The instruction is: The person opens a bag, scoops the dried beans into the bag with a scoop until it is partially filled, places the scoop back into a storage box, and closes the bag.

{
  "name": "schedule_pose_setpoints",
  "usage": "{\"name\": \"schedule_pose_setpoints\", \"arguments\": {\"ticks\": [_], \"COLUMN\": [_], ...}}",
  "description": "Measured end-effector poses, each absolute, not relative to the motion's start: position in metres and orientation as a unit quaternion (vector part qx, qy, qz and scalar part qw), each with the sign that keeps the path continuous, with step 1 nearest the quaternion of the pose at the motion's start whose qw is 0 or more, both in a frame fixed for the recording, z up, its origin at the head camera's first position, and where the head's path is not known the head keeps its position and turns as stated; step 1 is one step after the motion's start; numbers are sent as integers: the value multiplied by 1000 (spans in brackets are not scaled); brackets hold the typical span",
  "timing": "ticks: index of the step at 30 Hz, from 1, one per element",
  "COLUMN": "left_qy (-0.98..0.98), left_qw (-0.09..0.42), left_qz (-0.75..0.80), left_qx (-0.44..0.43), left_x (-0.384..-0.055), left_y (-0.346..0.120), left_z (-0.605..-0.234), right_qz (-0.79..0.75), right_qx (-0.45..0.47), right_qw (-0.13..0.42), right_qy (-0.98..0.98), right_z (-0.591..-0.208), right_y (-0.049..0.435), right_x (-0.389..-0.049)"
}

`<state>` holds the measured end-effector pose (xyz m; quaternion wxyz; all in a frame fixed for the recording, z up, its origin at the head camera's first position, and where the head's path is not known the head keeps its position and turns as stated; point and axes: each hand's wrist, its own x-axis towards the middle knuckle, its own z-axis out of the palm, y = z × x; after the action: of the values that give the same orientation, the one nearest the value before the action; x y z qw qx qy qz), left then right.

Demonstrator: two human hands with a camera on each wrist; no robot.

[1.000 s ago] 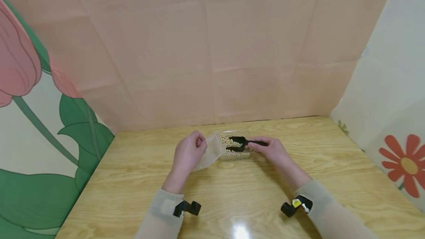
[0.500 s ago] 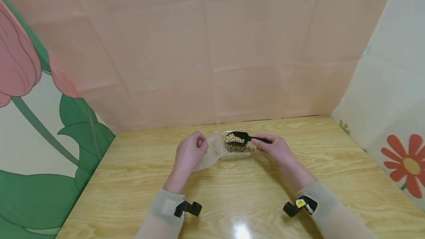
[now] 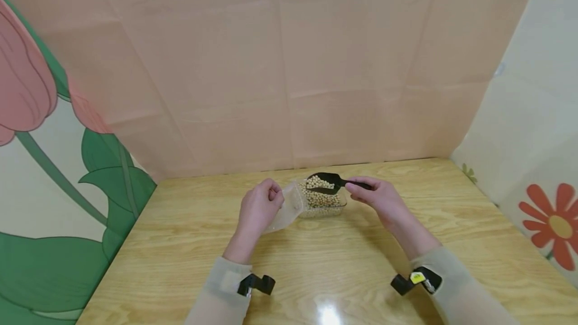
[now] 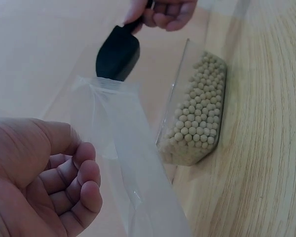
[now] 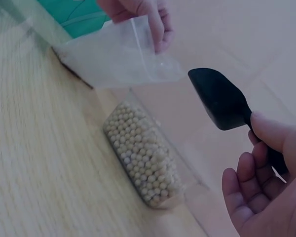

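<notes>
My left hand (image 3: 259, 205) pinches the edge of a translucent plastic bag (image 4: 130, 148), which hangs with its mouth toward the scoop. In my right hand (image 3: 377, 198) is the handle of a black scoop (image 5: 219, 98), gripped between thumb and fingers. The scoop carries a heap of small beige balls (image 3: 318, 182) and is above a clear rectangular container (image 3: 344, 205). Many more of these balls (image 4: 200, 106) fill the container, which stands on the table. In the left wrist view the scoop's tip overlaps the bag's mouth.
A wood-grain table (image 3: 180, 260) spreads under both arms. Behind it hangs a creased pink sheet (image 3: 226, 74). Flower-printed walls (image 3: 496, 129) border the left and right sides. Black wrist cameras (image 3: 256, 284) are strapped over the sleeves.
The scoop has risen out of the balls in the container and now holds a load of them. My right hand has moved up and slightly right; the left hand and bag have barely moved.
</notes>
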<state>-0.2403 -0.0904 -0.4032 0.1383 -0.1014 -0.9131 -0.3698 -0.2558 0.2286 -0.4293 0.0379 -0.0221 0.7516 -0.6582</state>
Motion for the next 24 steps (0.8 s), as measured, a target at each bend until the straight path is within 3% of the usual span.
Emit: {"name": "schedule_pose_setpoints", "arguments": {"ticks": [24], "left_qy": [-904], "left_qw": [142], "left_qz": [-390], "left_qx": [-99], "left_x": [-241], "left_y": [-93], "left_z": [-402], "right_qz": [-600], "right_qx": [-47], "right_qw": [61], "right_qy": [797], "right_z": [-412], "right_y": [197], "right_x": [-244]}}
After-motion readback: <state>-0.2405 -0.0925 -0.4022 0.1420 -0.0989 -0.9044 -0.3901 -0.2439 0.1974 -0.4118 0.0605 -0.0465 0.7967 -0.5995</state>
